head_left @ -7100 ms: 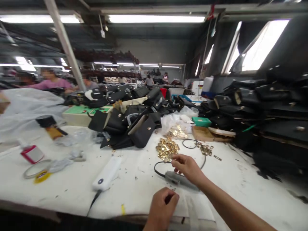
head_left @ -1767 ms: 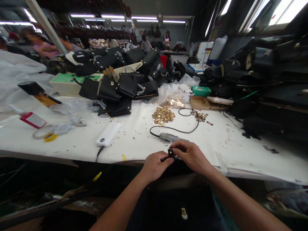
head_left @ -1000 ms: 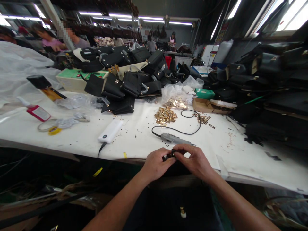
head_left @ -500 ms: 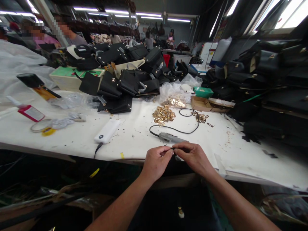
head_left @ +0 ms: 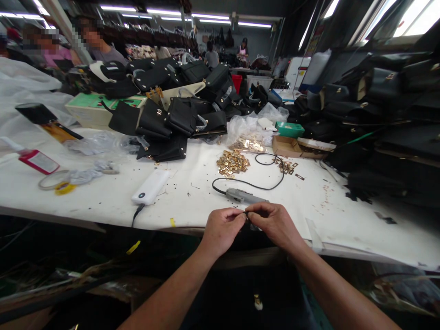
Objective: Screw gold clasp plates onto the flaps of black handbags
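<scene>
My left hand (head_left: 220, 230) and my right hand (head_left: 275, 223) meet at the table's front edge, thumbs and forefingers pinched together. Between the fingertips shows a sliver of a small dark piece (head_left: 246, 213), mostly hidden by the fingers, so its kind is unclear. Just beyond my hands lies a grey electric screwdriver (head_left: 242, 196) with a black cord, partly covered by my right fingers. Below my wrists is a black bag (head_left: 237, 293) with a gold clasp (head_left: 257, 301) on its front.
A pile of gold metal fittings (head_left: 233, 162) lies past the screwdriver, near a cardboard box (head_left: 286, 146) and a green box (head_left: 289, 129). Leftward are a white power bank (head_left: 150, 187) and a red-and-white bottle (head_left: 38, 161). Black bags (head_left: 182, 117) are heaped behind. Several people sit or stand farther back.
My hands keep their pinch at nearly the same place, with slight finger movement. The view has shifted a little, so the table's things appear slightly more to the left.
</scene>
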A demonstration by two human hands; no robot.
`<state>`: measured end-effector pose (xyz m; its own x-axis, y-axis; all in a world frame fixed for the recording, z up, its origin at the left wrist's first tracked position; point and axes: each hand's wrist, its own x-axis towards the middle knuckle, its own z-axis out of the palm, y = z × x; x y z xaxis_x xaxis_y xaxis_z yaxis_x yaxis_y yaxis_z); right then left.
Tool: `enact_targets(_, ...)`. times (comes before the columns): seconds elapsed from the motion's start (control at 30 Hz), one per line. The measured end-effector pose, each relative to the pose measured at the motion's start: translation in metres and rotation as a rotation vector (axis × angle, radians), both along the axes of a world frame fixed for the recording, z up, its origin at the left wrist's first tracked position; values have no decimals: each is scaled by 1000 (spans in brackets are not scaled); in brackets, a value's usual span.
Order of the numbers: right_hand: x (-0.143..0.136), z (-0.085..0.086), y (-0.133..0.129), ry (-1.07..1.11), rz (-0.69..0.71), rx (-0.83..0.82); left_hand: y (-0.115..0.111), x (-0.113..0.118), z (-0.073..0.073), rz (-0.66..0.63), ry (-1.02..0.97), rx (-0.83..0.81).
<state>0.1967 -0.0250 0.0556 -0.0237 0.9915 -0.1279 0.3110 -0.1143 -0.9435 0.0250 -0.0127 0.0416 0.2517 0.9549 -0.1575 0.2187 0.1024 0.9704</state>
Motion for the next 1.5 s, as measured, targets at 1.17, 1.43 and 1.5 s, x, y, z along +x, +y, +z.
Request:
enact_targets(1.17, 10, 9, -11, 90, 146, -87, -19, -12, 6, -218, 113, 56)
enact_targets(1.43, 3, 15, -27, 12, 37, 11, -22, -12, 10, -268, 297, 52)
enact_targets(1.5, 2, 15, -29, -17, 26, 31, -22, -13, 10, -291, 333, 28)
